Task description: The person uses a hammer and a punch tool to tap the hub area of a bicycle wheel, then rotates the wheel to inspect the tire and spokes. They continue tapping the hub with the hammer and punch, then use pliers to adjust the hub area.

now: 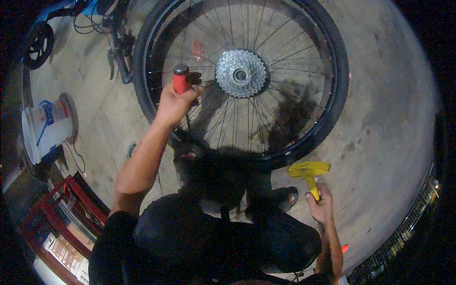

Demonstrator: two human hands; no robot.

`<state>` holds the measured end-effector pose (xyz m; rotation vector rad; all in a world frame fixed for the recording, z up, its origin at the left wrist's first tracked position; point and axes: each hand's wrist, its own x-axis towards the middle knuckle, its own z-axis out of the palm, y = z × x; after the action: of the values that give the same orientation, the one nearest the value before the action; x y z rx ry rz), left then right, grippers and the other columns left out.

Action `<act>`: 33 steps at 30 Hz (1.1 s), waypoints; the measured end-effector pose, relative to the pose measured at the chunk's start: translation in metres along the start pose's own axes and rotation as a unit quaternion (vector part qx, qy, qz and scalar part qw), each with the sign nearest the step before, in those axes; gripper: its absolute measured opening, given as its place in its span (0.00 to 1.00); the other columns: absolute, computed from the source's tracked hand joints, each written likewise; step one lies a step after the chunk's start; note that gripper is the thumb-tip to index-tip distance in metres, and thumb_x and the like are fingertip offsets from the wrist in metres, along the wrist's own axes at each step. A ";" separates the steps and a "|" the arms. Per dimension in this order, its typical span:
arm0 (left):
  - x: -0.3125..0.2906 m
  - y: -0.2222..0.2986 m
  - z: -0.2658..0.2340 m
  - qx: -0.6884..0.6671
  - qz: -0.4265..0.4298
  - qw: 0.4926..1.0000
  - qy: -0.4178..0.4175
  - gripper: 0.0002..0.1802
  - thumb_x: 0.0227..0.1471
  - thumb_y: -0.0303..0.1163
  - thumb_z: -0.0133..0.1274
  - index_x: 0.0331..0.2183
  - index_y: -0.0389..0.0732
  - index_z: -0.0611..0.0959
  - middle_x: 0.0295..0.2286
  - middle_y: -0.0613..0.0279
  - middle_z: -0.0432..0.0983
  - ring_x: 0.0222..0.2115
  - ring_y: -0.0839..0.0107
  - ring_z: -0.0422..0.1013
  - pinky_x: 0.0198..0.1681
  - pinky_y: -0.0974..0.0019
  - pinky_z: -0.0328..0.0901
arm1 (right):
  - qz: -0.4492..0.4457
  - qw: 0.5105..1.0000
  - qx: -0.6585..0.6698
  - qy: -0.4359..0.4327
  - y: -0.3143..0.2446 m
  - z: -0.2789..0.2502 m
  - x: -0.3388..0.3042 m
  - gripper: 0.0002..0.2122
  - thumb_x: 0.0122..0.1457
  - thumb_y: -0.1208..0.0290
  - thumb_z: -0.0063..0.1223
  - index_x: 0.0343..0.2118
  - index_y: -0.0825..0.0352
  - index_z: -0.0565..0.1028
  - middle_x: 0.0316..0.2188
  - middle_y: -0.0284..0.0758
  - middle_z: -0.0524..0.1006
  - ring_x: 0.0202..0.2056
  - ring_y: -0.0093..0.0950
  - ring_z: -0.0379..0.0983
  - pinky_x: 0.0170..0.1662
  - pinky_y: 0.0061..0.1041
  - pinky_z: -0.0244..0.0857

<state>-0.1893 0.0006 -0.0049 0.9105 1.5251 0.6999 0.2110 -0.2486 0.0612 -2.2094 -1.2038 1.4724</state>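
My left hand (176, 102) is closed around a red-handled tool (181, 81) with a dark, round metal cap on top. It is over the left part of a bicycle wheel (338, 71), beside the spokes. What the tool's lower end touches cannot be made out. The silver cassette (241, 73) sits at the wheel's hub, facing up, to the right of that hand. Lower right, apart from the tyre, my right hand (321, 204) grips the handle of a yellow hammer (308, 169), its head held crosswise near the wheel's edge.
A white bucket (45, 130) with a blue cord stands at the left. Parts of a blue bicycle (40, 40) show at the upper left. A red metal frame (61, 209) is at the lower left. Dark stains mark the concrete floor (380, 104); my knees are below the wheel.
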 end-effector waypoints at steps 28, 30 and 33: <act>-0.056 -0.080 -0.065 0.059 0.003 0.985 0.162 0.14 0.52 0.26 0.56 0.41 0.37 0.73 0.31 0.69 0.70 0.30 0.79 0.66 0.34 0.74 0.63 | 0.086 0.979 -0.074 0.170 0.213 -0.003 0.083 0.12 0.61 0.63 0.50 0.35 0.69 0.73 0.27 0.33 0.73 0.28 0.25 0.68 0.32 0.25 0.64; -0.065 -0.101 -0.084 0.062 -0.009 0.978 0.197 0.14 0.52 0.27 0.56 0.41 0.36 0.73 0.31 0.69 0.70 0.30 0.79 0.66 0.34 0.74 0.63 | 0.100 0.951 -0.239 0.166 0.189 -0.028 0.086 0.10 0.61 0.68 0.50 0.31 0.71 0.72 0.27 0.29 0.70 0.28 0.19 0.65 0.31 0.19 0.61; -0.072 -0.116 -0.094 0.066 -0.072 0.968 0.233 0.12 0.53 0.27 0.55 0.41 0.37 0.74 0.31 0.68 0.71 0.29 0.80 0.65 0.32 0.75 0.62 | -0.061 0.966 -0.041 0.249 0.050 -0.046 0.095 0.07 0.61 0.71 0.50 0.37 0.70 0.74 0.30 0.34 0.74 0.31 0.22 0.68 0.34 0.22 0.64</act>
<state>-0.2988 -0.1159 -0.0506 0.7532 2.0540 0.7463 0.2902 -0.1996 -0.0092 -2.3122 -1.2078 0.7601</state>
